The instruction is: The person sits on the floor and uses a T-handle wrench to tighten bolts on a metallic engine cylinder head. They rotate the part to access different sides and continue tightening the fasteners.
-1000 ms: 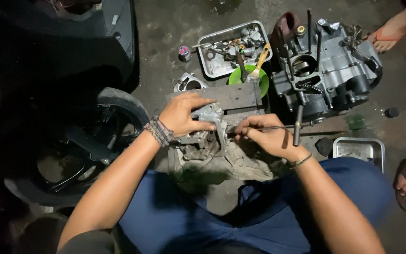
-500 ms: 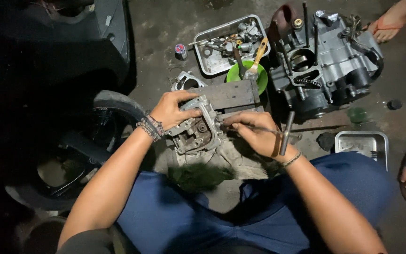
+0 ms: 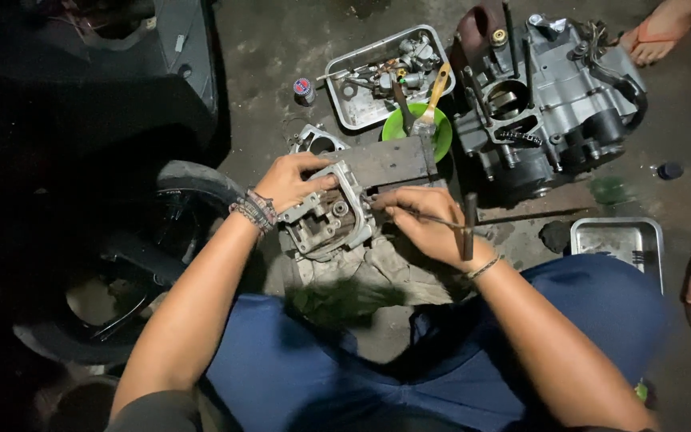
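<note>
Left hand (image 3: 288, 182) clamps cylinder head (image 3: 328, 220) from above; right hand (image 3: 425, 226) grips T-handle wrench (image 3: 461, 226), wrist bent.

Bare forearms, no sleeves past the elbow. Left hand (image 3: 288, 182) has a stack of beaded, braided bracelets (image 3: 253, 210) just behind it, right hand (image 3: 425, 224) only one thin chain bracelet (image 3: 485, 267). Blue trousers (image 3: 297, 368) below the bracelets, dark grey shirt hem at the bottom edge.

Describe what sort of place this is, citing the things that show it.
Probably an informal motorcycle repair spot on a concrete floor: an engine crankcase sits beside a metal tray of small parts, and the left hand steadies a cylinder head.
</note>
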